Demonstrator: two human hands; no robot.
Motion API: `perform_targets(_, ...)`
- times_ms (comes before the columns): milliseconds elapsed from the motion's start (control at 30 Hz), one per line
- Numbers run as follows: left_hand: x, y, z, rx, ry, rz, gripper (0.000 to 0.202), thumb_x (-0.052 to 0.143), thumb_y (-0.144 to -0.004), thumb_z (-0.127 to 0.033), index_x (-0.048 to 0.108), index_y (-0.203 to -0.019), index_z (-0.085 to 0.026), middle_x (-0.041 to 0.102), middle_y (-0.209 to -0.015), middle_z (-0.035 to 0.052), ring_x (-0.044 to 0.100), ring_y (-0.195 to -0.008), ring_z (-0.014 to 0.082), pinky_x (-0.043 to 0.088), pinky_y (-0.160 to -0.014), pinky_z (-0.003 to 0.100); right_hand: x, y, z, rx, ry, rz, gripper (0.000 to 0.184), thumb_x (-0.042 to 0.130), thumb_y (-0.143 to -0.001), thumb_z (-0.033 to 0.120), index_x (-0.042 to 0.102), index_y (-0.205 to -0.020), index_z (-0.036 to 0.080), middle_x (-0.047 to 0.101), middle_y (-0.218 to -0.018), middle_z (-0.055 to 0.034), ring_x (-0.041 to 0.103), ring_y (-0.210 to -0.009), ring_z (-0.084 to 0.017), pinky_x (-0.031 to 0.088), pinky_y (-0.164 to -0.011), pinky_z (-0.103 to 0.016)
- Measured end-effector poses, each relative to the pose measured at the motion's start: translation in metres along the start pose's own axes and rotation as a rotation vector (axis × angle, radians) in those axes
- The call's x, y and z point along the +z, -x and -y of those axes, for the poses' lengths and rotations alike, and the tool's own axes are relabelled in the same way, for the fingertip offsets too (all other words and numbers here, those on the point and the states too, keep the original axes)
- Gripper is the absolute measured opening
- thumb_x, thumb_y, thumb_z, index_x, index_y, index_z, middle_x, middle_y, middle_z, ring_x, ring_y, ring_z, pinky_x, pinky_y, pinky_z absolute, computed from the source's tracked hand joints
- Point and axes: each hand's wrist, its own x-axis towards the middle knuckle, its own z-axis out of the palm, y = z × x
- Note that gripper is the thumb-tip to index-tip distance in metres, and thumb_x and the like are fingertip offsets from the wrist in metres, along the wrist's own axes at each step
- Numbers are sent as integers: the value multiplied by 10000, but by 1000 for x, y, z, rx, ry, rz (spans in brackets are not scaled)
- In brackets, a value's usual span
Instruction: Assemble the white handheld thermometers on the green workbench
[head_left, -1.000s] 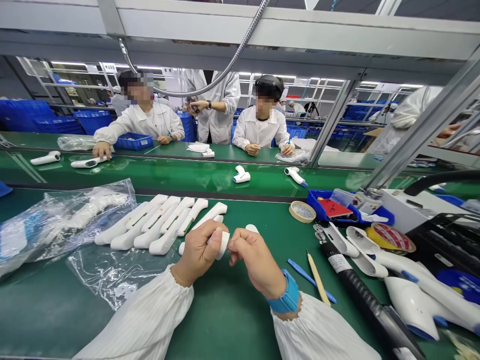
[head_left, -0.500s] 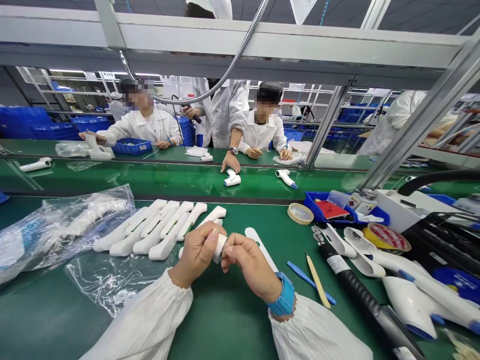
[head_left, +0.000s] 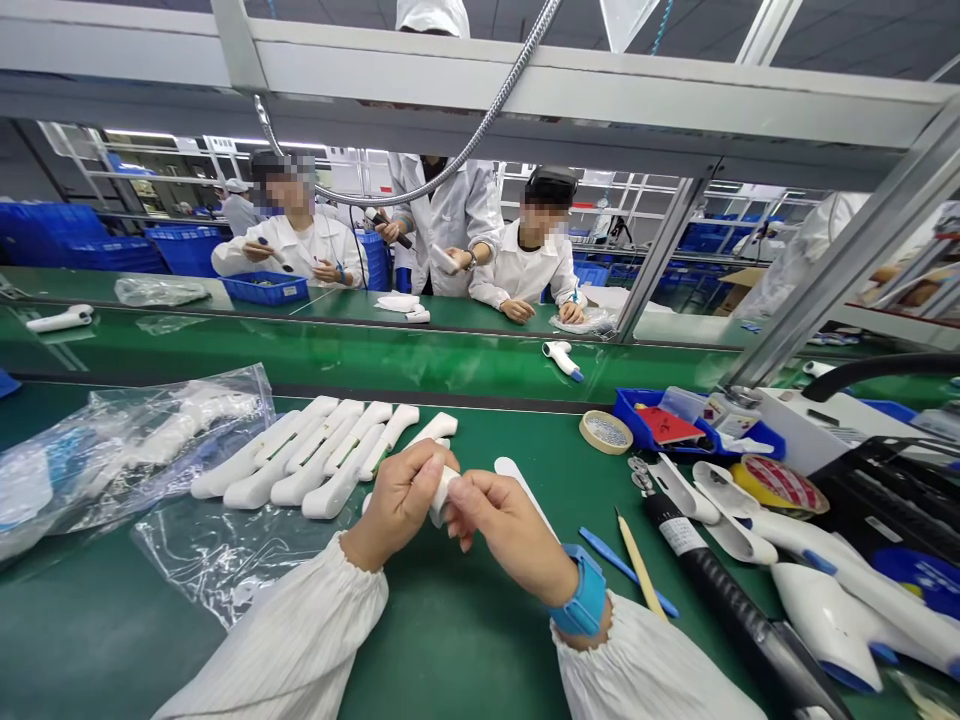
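Both hands grip one white part [head_left: 442,493] above the green table [head_left: 450,640]: left hand [head_left: 401,500] wraps it, right hand [head_left: 504,528] pinches its end. White shells [head_left: 315,462] lie just beyond, left.

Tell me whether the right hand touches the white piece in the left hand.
Touching: head view shows the right hand pinching the white piece gripped by the left hand.

Green worktop [head_left: 450,640] carries a row of white shells [head_left: 315,455], clear bags [head_left: 127,440], a tape roll [head_left: 606,432], a blue tray [head_left: 637,425], and a pencil [head_left: 637,575].
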Motion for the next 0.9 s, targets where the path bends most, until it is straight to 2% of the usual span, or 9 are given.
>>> perform_targets(100,0,-1,0,-20,16,-8,332,332,-874,-344,538,-681,-170,540,-653,21,489,-602,141,383,-576,264,1,-2,5,37,47,9,329,566,-771,444,545,-614,156,529,-539,30,462,-465,-66,374,-439,-188)
perform_targets(167,0,-1,0,-54,54,-28,305,374,-852,-354,546,-682,-169,526,-633,7,474,-561,129,377,-541,252,2,-4,6,9,38,22,326,564,-776,437,541,-611,157,533,-541,29,470,-477,-68,382,-451,-190)
perform_targets(300,2,-2,-4,-217,152,-74,233,489,-786,-364,540,-663,-172,482,-541,-35,424,-449,98,354,-450,224,7,-9,-2,-71,-27,2,324,573,-768,434,526,-600,161,537,-564,24,487,-502,-77,398,-469,-203)
perform_targets(400,4,-3,-5,-294,211,-142,225,480,-782,-318,524,-614,-175,451,-480,-54,394,-410,83,329,-417,207,12,-11,-11,-106,-67,-32,308,586,-759,429,531,-609,165,542,-586,19,502,-534,-91,416,-491,-217)
perform_targets(533,7,-4,-2,-301,313,-215,190,498,-740,-257,527,-573,-170,485,-474,-49,385,-388,77,305,-389,205,17,-10,-17,-135,-64,-90,290,588,-757,408,549,-600,167,537,-561,17,503,-538,-102,422,-505,-232)
perform_targets(767,16,-5,0,-304,398,-261,179,497,-707,-218,538,-539,-168,511,-478,-36,413,-409,86,331,-414,214,23,-11,-23,-180,-68,-214,272,563,-754,348,529,-546,176,523,-515,16,477,-495,-100,404,-505,-239)
perform_targets(900,10,-9,5,-319,448,-328,171,515,-678,-218,545,-517,-168,535,-498,-12,460,-451,105,359,-434,221,28,-7,-23,-241,-22,-261,278,530,-756,306,501,-505,191,508,-495,14,472,-507,-116,399,-540,-266)
